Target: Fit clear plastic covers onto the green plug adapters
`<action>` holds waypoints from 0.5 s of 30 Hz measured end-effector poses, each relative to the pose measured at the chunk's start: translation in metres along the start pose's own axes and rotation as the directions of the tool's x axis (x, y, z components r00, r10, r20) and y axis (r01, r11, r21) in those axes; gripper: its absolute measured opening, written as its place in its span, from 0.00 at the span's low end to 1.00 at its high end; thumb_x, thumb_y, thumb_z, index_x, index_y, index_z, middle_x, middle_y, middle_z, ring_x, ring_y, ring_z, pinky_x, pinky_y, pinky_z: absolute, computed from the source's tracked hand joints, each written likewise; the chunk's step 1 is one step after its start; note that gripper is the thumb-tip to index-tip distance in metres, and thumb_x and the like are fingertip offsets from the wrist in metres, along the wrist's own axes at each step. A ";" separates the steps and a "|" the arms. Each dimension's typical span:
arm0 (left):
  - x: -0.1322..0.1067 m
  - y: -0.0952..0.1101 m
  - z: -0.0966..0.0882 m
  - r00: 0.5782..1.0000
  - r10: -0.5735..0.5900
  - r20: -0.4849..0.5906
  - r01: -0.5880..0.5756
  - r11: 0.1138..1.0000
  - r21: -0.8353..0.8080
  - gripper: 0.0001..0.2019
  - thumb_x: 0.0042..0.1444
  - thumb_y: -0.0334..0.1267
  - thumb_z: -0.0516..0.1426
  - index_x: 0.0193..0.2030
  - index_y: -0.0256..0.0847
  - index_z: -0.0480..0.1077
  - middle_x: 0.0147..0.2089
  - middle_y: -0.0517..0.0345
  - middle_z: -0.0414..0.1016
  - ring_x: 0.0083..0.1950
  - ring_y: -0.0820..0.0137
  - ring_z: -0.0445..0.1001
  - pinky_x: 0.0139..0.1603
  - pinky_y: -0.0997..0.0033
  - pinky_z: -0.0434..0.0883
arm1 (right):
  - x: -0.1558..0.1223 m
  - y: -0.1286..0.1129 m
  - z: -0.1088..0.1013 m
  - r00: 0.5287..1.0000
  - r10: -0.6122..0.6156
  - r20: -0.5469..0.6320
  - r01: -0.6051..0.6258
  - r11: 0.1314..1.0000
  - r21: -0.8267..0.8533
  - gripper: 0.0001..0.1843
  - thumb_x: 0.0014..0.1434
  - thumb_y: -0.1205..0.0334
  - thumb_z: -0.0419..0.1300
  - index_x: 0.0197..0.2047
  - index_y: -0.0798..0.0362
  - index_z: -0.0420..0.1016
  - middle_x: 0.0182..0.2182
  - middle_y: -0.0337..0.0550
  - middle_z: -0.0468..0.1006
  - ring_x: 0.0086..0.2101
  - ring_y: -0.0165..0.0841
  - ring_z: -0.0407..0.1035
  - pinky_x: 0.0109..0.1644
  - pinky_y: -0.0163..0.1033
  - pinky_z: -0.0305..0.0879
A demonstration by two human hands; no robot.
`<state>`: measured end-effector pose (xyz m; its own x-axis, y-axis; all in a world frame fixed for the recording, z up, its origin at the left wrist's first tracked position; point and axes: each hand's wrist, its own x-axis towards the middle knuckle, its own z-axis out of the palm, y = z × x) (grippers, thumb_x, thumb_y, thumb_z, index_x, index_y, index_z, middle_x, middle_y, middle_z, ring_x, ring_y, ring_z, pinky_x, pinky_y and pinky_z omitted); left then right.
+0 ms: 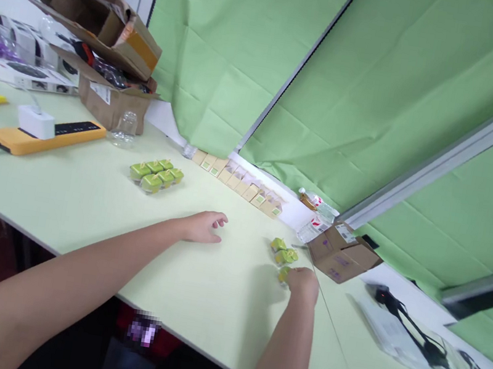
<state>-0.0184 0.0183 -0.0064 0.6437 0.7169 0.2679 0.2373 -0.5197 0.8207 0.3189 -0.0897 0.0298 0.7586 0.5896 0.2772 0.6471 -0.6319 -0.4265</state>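
Note:
My right hand has its fingers closed on a small green-lidded clear cup, low over the table's right part. Just beyond it stand a few more of these green-lidded cups. My left hand hovers near the middle of the table, fingers loosely curled and apart, holding nothing. Farther left, several matching green-lidded cups sit close together in a block, away from both hands. Yellowish tabs show on the lids.
Small tan boxes line the table's back edge. To the right are plastic bottles, a cardboard box and black cables. An orange power strip, a clear jar and open cartons stand left.

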 end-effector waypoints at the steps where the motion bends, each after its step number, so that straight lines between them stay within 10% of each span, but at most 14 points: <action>1: 0.000 0.000 0.000 1.000 -0.001 0.000 0.001 1.000 0.004 0.29 0.47 0.43 0.62 0.57 0.42 0.65 0.55 0.49 0.71 0.52 0.62 0.72 0.51 0.65 0.71 | 0.003 0.006 -0.001 0.997 0.069 -0.029 -0.068 0.997 0.026 0.04 0.41 0.65 0.59 0.25 0.51 0.74 0.21 0.48 0.74 0.28 0.45 0.72 0.33 0.45 0.65; 15: 0.002 -0.007 0.003 1.000 0.006 -0.014 -0.006 1.000 -0.007 0.28 0.47 0.44 0.62 0.57 0.41 0.67 0.53 0.48 0.72 0.53 0.61 0.72 0.54 0.62 0.70 | 0.029 0.026 0.032 0.966 0.139 -0.220 -0.068 0.951 0.301 0.19 0.52 0.45 0.56 0.33 0.53 0.72 0.35 0.53 0.79 0.36 0.47 0.72 0.46 0.51 0.65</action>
<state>-0.0164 0.0224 -0.0129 0.6348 0.7201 0.2799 0.2280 -0.5208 0.8227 0.3559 -0.0730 -0.0005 0.8391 0.3710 0.3978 0.5408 -0.4903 -0.6835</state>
